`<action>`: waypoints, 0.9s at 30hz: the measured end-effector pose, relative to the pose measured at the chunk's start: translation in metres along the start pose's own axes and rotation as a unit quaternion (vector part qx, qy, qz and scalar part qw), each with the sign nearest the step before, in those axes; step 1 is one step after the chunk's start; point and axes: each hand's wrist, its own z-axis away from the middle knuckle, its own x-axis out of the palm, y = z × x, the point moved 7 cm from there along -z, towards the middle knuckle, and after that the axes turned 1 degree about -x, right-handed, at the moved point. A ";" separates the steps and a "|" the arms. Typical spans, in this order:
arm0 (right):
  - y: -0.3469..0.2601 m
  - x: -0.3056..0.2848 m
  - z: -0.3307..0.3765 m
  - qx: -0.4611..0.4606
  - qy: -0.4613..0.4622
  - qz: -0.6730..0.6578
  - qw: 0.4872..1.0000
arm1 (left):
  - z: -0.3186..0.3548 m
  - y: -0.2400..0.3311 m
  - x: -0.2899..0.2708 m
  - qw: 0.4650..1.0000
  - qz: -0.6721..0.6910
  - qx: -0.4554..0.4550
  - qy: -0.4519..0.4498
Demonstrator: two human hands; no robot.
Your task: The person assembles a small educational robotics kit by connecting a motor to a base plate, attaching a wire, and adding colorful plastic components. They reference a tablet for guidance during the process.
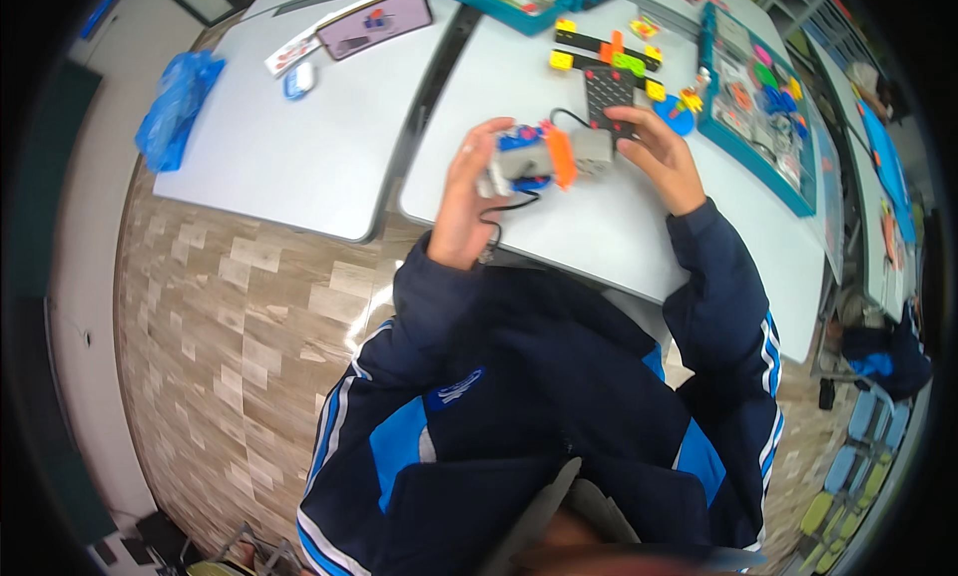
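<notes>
My left hand (464, 189) is closed round the side of a toy building-block assembly with grey, blue and white parts (524, 162). An upright orange piece (561, 158) stands at its right side, next to a grey block (592, 151). A black cable (514, 206) loops from the assembly down by my left wrist. My right hand (664, 159) pinches the near end of a dark perforated plate with red pegs (607, 89), its thumb just below the plate. Whether the grey block joins the plate cannot be made out.
Beyond the plate lies a black, yellow and orange block model (609, 52). A blue disc (676, 115) sits right of it. Teal parts trays (768, 162) stand right and far. On the left table are a phone-like screen (375, 23), a small white-and-blue case (298, 81) and a blue bag (180, 112).
</notes>
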 end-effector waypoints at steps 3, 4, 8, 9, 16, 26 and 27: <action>-0.003 0.001 -0.001 0.018 0.001 0.009 1.000 | -0.004 0.000 0.000 0.992 0.123 -0.005 -0.004; -0.004 0.001 0.000 0.017 0.010 0.059 0.998 | -0.005 0.001 0.000 0.986 0.165 -0.001 -0.006; -0.027 0.018 0.007 -0.086 0.065 0.364 0.925 | -0.005 0.002 -0.001 0.970 0.242 -0.001 -0.006; -0.034 0.026 0.010 -0.128 0.089 0.460 0.874 | -0.005 0.002 -0.002 0.967 0.254 -0.001 -0.004; -0.017 0.030 0.007 -0.090 0.096 0.399 0.907 | -0.006 -0.001 -0.007 0.955 0.296 0.002 0.001; 0.010 -0.007 -0.001 0.055 0.088 -0.326 0.939 | -0.006 0.000 -0.009 0.935 0.356 0.001 -0.015; 0.009 -0.006 0.000 0.057 0.078 -0.345 0.933 | -0.007 -0.001 -0.009 0.934 0.356 -0.003 -0.007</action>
